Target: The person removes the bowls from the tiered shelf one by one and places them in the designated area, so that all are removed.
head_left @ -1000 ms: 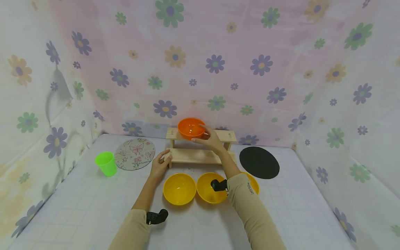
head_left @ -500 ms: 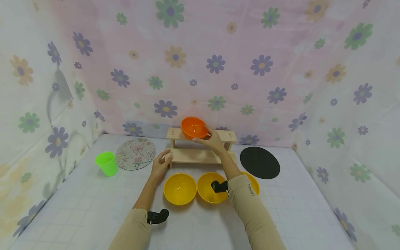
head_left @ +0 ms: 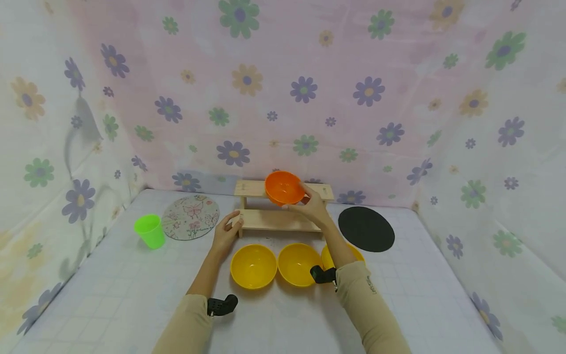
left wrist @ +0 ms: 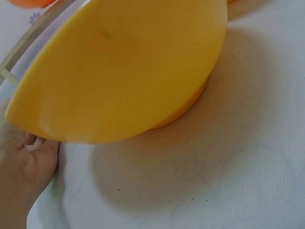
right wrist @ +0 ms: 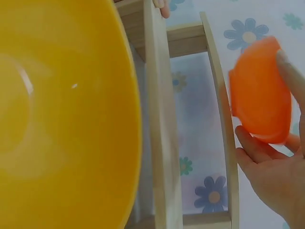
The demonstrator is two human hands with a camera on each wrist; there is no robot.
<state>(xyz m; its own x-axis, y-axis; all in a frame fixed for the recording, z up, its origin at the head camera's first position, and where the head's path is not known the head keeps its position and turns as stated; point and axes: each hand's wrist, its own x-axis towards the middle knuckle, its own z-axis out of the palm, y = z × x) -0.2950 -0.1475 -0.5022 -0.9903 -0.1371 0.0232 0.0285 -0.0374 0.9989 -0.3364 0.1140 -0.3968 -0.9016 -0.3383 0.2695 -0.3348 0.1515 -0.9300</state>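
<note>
My right hand (head_left: 313, 205) holds an orange bowl (head_left: 283, 188) by its right side, thumb at the rim and fingers beneath. The bowl tilts slightly toward me in the head view. In the right wrist view the orange bowl (right wrist: 262, 90) appears just off the upper tier, apart from it. A two-tier wooden shelf (head_left: 278, 220) stands at the back, and my left hand (head_left: 225, 233) grips the left end of its lower tier. Nearest my wrists are the left yellow bowl (head_left: 254, 266), the middle yellow bowl (head_left: 298, 265) and the right yellow bowl (head_left: 329, 256), partly hidden by my forearm.
At the left stand a green cup (head_left: 151, 231) and a round butterfly-print mat (head_left: 191, 217). A round black mat (head_left: 366, 229) lies to the right of the shelf. Flowered cloth (head_left: 274, 98) hangs behind the table and along both sides.
My right hand has carried the orange bowl rightward and slightly down along the upper tier. The left hand stays on the shelf's end.
</note>
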